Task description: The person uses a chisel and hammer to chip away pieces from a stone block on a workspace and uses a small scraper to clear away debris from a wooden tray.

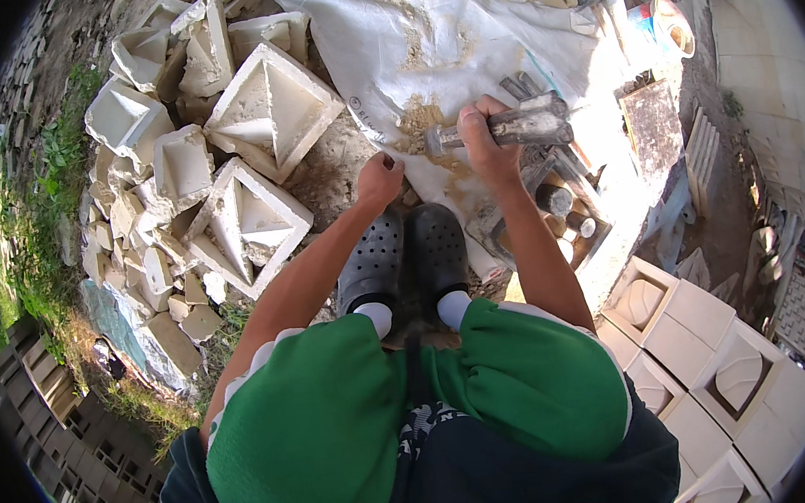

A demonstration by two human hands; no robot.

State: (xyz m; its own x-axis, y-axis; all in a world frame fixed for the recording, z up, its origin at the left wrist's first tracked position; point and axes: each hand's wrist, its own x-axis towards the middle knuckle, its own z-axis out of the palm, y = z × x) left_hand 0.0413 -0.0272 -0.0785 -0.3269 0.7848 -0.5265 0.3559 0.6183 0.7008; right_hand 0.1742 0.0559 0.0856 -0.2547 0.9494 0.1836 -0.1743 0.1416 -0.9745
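Note:
My right hand (491, 145) is closed round a worn grey hammer-like tool (530, 123) crusted with dust. Its narrow neck ends in a small round face on the left, over a patch of sandy crumbs (421, 122). That patch lies on a white woven sheet (348, 38) spread in front of me. My left hand (381, 179) hangs at the sheet's near left edge, just ahead of my dark clogs (371, 254). Its fingers are curled together, and whatever they may pinch is hidden.
Broken white block-like pieces with angular hollows (273, 110) are heaped at left. Right of my right forearm stands a wooden tray (601, 245) holding round-ended objects. Pale square blocks with carved recesses (692, 323) stand in rows at lower right. A tub (673, 27) sits at far right.

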